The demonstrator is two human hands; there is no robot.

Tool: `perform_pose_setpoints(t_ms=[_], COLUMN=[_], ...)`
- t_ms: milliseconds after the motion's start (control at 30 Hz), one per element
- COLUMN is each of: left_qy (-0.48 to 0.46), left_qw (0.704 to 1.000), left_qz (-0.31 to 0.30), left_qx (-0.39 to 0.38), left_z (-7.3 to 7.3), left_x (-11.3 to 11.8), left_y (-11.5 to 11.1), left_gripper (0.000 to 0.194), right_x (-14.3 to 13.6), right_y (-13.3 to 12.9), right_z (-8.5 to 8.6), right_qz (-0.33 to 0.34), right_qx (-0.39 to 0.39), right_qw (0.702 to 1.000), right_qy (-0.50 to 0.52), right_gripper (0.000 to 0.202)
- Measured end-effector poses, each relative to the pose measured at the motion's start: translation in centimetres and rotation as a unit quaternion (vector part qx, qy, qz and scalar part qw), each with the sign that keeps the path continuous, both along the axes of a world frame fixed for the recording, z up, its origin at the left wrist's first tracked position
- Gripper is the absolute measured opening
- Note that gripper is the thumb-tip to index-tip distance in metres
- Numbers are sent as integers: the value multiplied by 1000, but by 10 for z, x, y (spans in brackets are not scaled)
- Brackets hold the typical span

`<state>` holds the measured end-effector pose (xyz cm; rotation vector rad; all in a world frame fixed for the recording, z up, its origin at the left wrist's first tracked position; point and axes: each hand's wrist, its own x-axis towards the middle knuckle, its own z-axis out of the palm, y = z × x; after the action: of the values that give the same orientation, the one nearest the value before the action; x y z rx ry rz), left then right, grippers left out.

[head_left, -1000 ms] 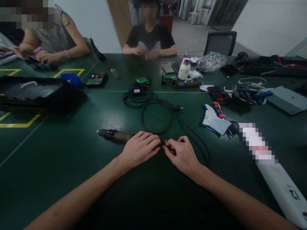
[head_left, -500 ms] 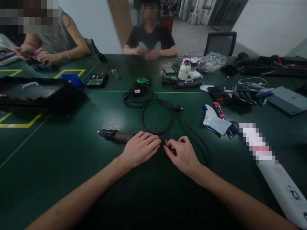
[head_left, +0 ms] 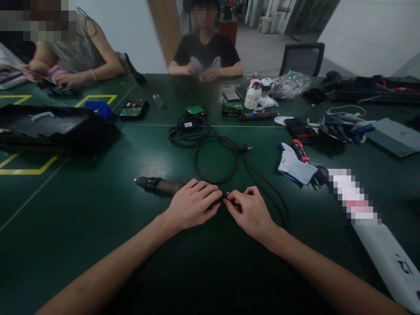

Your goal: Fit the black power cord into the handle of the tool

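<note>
An electric screwdriver [head_left: 164,186] lies on the green table, its bit end pointing left. My left hand [head_left: 195,203] is wrapped over its rear part and hides much of the body. Right beside it, the fingers of my right hand [head_left: 251,212] pinch a dark cable connector [head_left: 229,199] at the tool's tail end; whether it is fully seated cannot be made out. Behind both hands a black cable [head_left: 215,180] lies in loops, with a plug [head_left: 244,148] and a small black adapter box [head_left: 187,125] along it.
A white power strip [head_left: 380,249] runs along the right, near a glove [head_left: 295,166] and a red-handled screwdriver [head_left: 300,151]. On the left stands a black tray [head_left: 65,127]. Circuit-board units [head_left: 134,109] and a bottle [head_left: 252,95] sit farther back. Two people sit across the table.
Both hands stay almost in place at the screwdriver's tail. The left fingers have shifted very slightly to the right.
</note>
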<state>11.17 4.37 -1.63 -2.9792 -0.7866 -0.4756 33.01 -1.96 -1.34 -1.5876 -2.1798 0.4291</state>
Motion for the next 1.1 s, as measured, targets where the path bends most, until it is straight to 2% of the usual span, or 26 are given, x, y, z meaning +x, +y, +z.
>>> perform_pose_setpoints(t_ms=[67,200,400,600,1100], left_qy=[3,5,-1,-4,-7], left_qw=[1000,999,1000,1000,1000], left_qz=[-10,15,-5,14,-9], left_qx=[7,31,3,10,-4], left_z=[-1,-2,0,-1,1], left_x=[0,1,1,2,1], left_y=[1,2,0,0,0], left_gripper=[23,18,24,19,24], right_x=[0,1,0,1,1], right_y=[0,1,1,0,2], right_z=[-1,-3,-2,-1,-1], right_qz=[0,2,-6,-6,-16], right_qx=[5,6,-1,-3,-3], right_qw=[1000,1000,1000,1000,999], right_qy=[1,3,11,23,37], right_gripper=[13,13,15,15,17])
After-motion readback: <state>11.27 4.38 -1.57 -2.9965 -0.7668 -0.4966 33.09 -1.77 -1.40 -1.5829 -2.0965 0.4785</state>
